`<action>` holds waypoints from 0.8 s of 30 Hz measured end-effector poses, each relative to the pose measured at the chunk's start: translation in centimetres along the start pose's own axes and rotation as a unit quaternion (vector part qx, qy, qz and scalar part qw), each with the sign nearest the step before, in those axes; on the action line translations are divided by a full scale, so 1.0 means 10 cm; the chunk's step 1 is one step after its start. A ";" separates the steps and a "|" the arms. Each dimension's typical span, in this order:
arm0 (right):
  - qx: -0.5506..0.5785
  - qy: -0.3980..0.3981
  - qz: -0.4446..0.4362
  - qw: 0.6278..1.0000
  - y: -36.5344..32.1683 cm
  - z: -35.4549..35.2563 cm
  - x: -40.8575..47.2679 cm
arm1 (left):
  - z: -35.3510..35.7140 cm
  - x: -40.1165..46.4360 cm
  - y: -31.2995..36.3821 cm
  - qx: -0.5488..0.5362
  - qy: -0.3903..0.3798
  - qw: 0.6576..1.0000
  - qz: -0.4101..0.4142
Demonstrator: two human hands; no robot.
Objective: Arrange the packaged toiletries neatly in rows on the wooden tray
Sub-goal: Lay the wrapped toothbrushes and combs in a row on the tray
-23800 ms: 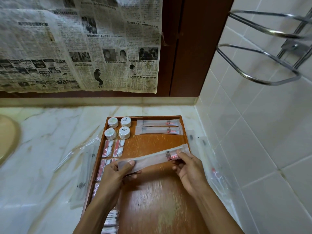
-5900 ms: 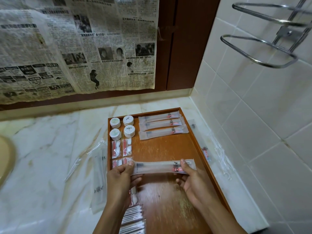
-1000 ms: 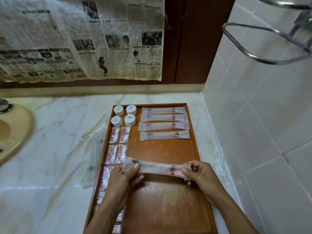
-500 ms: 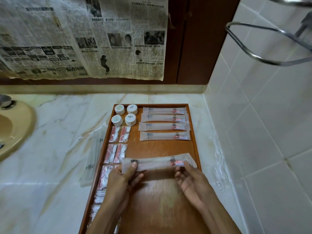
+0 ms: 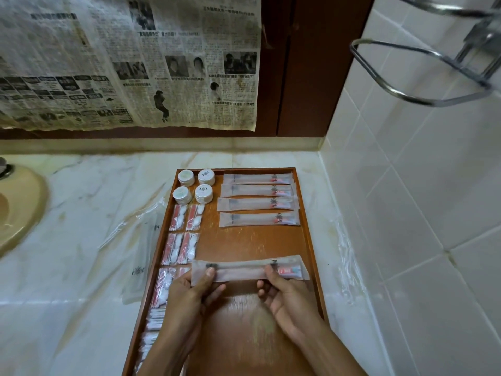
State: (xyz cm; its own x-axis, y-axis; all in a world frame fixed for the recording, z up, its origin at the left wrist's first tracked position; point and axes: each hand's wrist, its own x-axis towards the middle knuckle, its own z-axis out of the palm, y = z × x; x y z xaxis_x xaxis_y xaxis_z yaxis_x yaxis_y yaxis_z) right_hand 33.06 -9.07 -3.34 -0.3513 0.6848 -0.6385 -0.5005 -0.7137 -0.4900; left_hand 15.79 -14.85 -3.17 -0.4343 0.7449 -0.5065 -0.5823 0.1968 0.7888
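Both hands, left hand (image 5: 189, 297) and right hand (image 5: 288, 299), pinch one long packet (image 5: 244, 270) in their fingers, above the tray (image 5: 254, 245).

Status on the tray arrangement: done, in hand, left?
Done: four long sachets rowed at the wooden tray's far right, four round tubs far left, small packets down the left edge. In hand: left hand and right hand hold a fifth sachet. Left: laying it below the fourth.
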 end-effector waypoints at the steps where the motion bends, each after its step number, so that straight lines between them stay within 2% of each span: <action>1: -0.010 -0.002 -0.006 1.000 0.01 -0.01 0.00 | -0.02 0.00 0.01 0.001 0.004 1.000 -0.001; 7: -0.070 -0.011 -0.015 0.997 -0.04 -0.04 0.01 | -0.08 -0.01 0.00 0.005 0.006 1.000 -0.003; 12: -0.131 0.029 -0.062 0.989 -0.15 -0.12 0.03 | -0.15 0.01 0.08 0.028 -0.015 0.999 -0.011; 24: -0.170 0.066 -0.078 0.980 -0.15 -0.14 0.07 | -0.07 -0.01 0.17 0.057 0.008 0.998 -0.018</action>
State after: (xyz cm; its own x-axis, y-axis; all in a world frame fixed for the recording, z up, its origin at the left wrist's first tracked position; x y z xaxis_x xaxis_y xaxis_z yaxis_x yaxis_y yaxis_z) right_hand 34.66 -7.70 -3.89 -0.1738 0.7808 -0.6001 -0.2405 -0.6246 -0.7430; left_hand 14.35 -14.97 -1.99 -0.4259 0.7257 -0.5403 -0.5167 0.2951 0.8037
